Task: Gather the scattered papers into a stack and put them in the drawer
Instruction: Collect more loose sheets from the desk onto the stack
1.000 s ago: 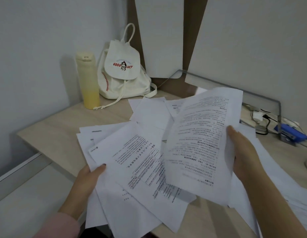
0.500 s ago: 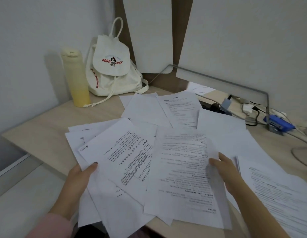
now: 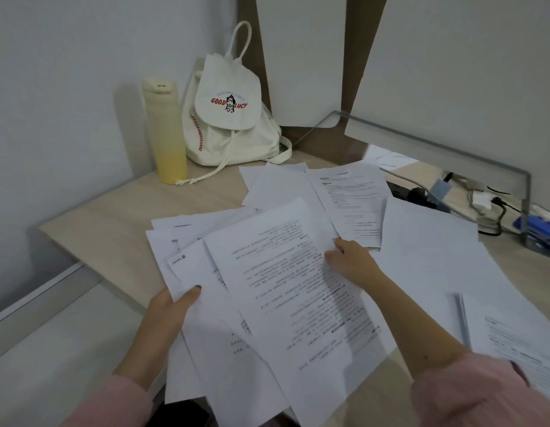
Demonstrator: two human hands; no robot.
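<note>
Lying fanned across the table [image 3: 113, 229] in front of the white backpack [image 3: 230, 127], the papers [image 3: 427, 241] are loose, the left grip [image 3: 167, 312] clamped, thumb uppermost, on an overlapping bundle [image 3: 206, 349] at its end farthest from that backpack, and the right grip [image 3: 352, 261] pinching the top printed sheet [image 3: 283, 288] laid over it.

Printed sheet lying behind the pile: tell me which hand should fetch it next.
Right, probably. The right hand sits at the far edge of the pile, just short of the printed sheet; the left hand grips its near-left edge, farther off.
</note>
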